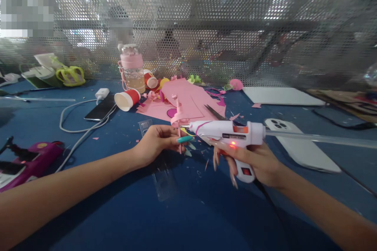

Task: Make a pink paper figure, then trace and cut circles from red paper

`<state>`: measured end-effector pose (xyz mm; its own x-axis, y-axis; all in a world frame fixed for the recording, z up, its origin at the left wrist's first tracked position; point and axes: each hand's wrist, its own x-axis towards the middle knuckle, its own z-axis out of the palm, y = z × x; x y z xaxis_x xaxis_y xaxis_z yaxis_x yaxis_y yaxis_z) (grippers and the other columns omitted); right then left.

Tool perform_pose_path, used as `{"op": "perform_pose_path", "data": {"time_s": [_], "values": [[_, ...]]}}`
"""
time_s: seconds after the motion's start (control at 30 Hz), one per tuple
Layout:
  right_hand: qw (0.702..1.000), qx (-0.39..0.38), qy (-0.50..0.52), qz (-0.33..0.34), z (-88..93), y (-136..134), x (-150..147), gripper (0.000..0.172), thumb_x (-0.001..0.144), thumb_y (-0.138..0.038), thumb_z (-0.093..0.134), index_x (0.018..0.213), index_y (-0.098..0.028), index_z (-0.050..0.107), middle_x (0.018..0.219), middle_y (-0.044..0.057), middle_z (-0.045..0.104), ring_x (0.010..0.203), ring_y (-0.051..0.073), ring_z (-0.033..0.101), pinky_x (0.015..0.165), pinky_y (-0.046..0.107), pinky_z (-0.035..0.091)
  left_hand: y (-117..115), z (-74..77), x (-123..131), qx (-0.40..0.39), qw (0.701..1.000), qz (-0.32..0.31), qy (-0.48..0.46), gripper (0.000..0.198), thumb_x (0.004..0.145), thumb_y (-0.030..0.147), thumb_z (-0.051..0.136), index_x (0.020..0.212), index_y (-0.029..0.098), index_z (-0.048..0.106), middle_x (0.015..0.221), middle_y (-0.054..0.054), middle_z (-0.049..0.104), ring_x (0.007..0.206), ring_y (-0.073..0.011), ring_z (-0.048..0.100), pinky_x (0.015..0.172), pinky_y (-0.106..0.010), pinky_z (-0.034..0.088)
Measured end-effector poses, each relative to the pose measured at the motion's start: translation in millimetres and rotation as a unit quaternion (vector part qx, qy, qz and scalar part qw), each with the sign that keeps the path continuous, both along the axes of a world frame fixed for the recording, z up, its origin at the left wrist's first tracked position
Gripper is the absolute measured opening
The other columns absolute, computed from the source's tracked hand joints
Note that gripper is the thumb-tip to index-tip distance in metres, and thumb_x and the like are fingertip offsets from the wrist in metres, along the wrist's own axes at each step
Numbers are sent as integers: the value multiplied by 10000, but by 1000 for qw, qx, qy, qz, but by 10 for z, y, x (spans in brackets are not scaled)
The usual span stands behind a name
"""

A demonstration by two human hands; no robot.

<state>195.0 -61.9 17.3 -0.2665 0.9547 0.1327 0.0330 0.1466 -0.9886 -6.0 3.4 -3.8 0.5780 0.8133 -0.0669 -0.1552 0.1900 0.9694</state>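
Observation:
My right hand [250,160] grips a white hot glue gun [226,131] by its handle. A red light glows on the gun's side, and a clear glue stick [318,138] juts from its back end. My left hand [161,143] pinches a pink curled paper piece [178,119] with a thin strip hanging below the fingers. The gun's metal nozzle is at the pink paper; whether it touches, I cannot tell. Behind my hands lie pink paper sheets [188,98] and the dark blades of scissors [215,112].
A pink-lidded water bottle [131,70] and a red paper cup [128,99] stand or lie at the back. Around the table are a black phone [101,108] with a white cable, a white phone [303,145], a clear ruler [163,180], and a magenta power strip [35,160]. Perforated metal [206,27] rises behind.

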Motion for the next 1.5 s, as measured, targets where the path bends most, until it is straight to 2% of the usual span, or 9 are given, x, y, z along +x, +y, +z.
{"op": "perform_pose_path", "data": {"time_s": [0.2,0.33,0.53,0.63,0.8,1.0,1.17,1.27,1.5], "values": [[999,9,-33,16,12,19,8,265,749,-412,574,650,-166,576,413,-14,509,345,98,511,303,169,414,10,-6,2,-10,1000,3,-10,93,641,170,672,682,96,634,564,-8,637,502,-70,576,558,-203,471],[1000,13,-14,7,2,12,-1,270,725,-426,589,646,-168,581,473,1,552,320,82,475,294,182,406,13,-11,5,-18,1000,11,-13,149,632,154,676,750,100,602,596,-2,641,502,-72,579,552,-212,467],[999,-22,13,-31,-8,-9,-11,189,719,-368,594,764,-184,604,554,-11,563,330,53,445,310,171,405,5,15,7,0,1000,7,-14,298,624,138,679,831,147,465,551,17,643,480,-94,592,518,-211,453],[1000,-19,-1,-13,-20,11,9,251,718,-377,595,868,-176,597,586,-2,574,332,61,453,311,183,404,3,26,5,11,1000,7,-8,382,628,151,682,905,155,421,537,27,638,478,-101,594,517,-213,453],[999,-30,-29,-7,-28,26,26,307,711,-381,603,928,-164,594,554,-2,573,326,76,459,295,192,389,-1,31,0,16,1000,7,-5,410,634,151,679,941,148,407,533,36,631,481,-95,593,525,-207,454],[999,-39,2,-37,-19,1,7,237,727,-349,589,883,-170,603,551,-14,570,334,50,442,316,163,404,-7,40,-8,20,1000,1,-4,413,645,145,669,956,145,398,538,31,636,475,-87,585,527,-206,456],[999,-27,-28,2,-25,41,36,296,697,-423,613,830,-160,594,542,7,586,306,73,460,267,174,352,-3,35,-1,21,1000,7,-2,422,637,152,674,962,146,407,543,34,634,476,-88,585,511,-199,438],[999,-19,-25,11,-27,62,33,273,695,-433,611,735,-164,586,540,7,583,308,75,462,275,190,375,1,30,1,20,1000,6,-2,424,638,150,672,969,146,407,547,37,635,478,-92,587,512,-205,436],[1000,4,21,11,24,14,41,264,671,-459,632,690,-195,629,511,4,546,351,89,453,311,223,399,3,20,7,21,999,18,-21,445,614,143,695,951,151,403,551,40,632,492,-95,598,514,-201,454]]}}
